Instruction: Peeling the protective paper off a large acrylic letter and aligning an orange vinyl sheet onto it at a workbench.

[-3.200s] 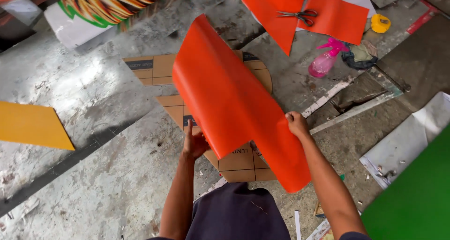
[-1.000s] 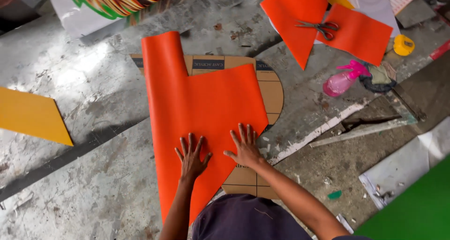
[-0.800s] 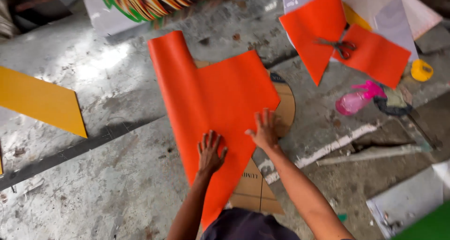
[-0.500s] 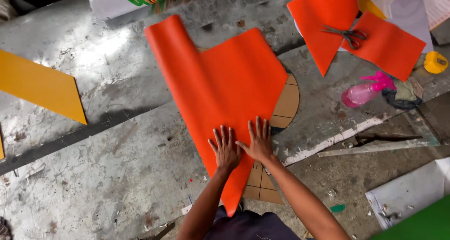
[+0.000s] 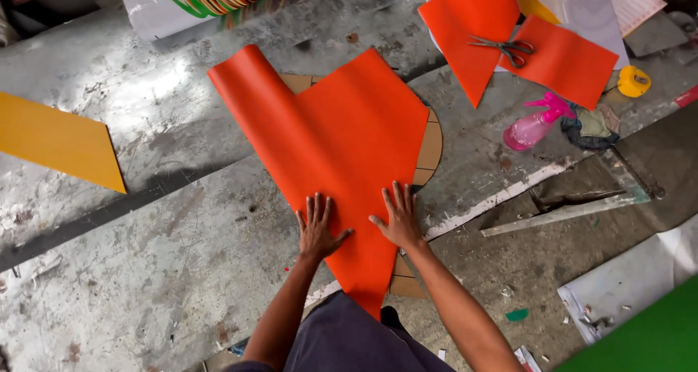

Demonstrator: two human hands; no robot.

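Observation:
A large orange sheet [image 5: 338,139] lies on the concrete floor over a brown cardboard shape [image 5: 429,143], whose curved edge shows at the sheet's right side. The sheet's left edge curls up in a roll. My left hand [image 5: 317,228] presses flat on the sheet's near part with fingers spread. My right hand [image 5: 396,216] lies flat beside it, at the sheet's right edge, fingers also spread. Neither hand grips anything.
Scissors [image 5: 503,47] rest on more orange sheets [image 5: 567,59] at the far right, next to a pink spray bottle [image 5: 534,125] and a yellow tape measure [image 5: 634,81]. A yellow sheet [image 5: 58,139] lies left. A green sheet [image 5: 647,339] is at the bottom right.
The orange sheet was held up in the air, then laid over the cardboard. Both hands now press it flat and have slid slightly across it.

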